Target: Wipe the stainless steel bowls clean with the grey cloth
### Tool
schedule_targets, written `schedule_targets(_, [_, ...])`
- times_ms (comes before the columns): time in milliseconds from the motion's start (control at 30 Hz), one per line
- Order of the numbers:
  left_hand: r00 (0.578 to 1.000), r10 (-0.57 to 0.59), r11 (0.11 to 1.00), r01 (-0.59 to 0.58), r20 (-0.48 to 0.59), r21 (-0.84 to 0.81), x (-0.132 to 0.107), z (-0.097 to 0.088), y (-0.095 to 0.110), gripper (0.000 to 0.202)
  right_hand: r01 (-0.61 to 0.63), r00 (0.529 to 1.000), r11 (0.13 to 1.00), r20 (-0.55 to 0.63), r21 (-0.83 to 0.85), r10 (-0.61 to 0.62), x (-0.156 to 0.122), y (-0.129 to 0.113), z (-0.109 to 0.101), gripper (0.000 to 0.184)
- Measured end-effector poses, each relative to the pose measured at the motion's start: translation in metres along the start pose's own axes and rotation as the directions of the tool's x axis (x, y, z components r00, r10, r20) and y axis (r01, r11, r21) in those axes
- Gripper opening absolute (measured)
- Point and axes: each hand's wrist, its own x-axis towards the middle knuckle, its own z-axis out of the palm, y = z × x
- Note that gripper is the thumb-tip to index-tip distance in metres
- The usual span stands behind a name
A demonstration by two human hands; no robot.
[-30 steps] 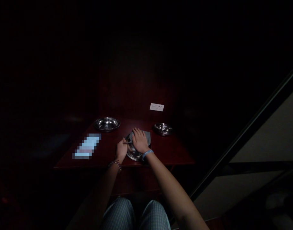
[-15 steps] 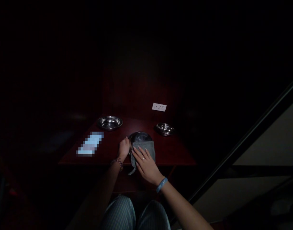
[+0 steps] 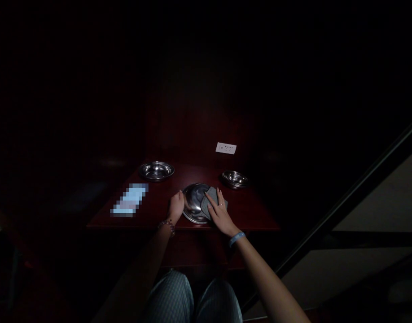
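The round steel dish (image 3: 193,200) lies just right of the left hand (image 3: 176,208), whose fingers close on its rim; from the right hand (image 3: 221,216), spread flat over the grey cloth (image 3: 204,209), it reaches leftward, with no long axis.

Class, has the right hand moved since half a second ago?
Yes: judged against the fixed wall socket, the right hand has moved rightward and slightly up the view.
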Motion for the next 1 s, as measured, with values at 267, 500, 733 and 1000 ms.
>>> schedule_targets(267, [0.999, 0.033, 0.999, -0.033, 0.018, 0.016, 0.002, 0.0, -0.006, 0.043, -0.298, 0.954, 0.953, -0.035, -0.055, 0.297, 0.068, -0.03, 0.006, 0.065])
schedule_targets(500, [0.999, 0.034, 0.995, -0.033, 0.012, -0.097, 0.003, 0.001, -0.009, 0.026, -0.06, 0.998, 0.966, -0.008, -0.253, 0.06, 0.079, -0.077, 0.02, 0.059])
schedule_targets(733, [0.997, 0.065, 0.98, -0.057, 0.041, -0.189, 0.0, -0.002, -0.013, 0.016, 0.367, 0.924, 0.916, 0.177, -0.162, -0.339, 0.05, -0.079, 0.014, 0.054])
schedule_targets(1000, [0.999, 0.049, 0.999, -0.05, -0.008, -0.012, 0.002, -0.002, -0.006, 0.042, 0.506, 0.843, 0.855, 0.277, -0.115, -0.461, 0.002, -0.04, -0.017, 0.056])
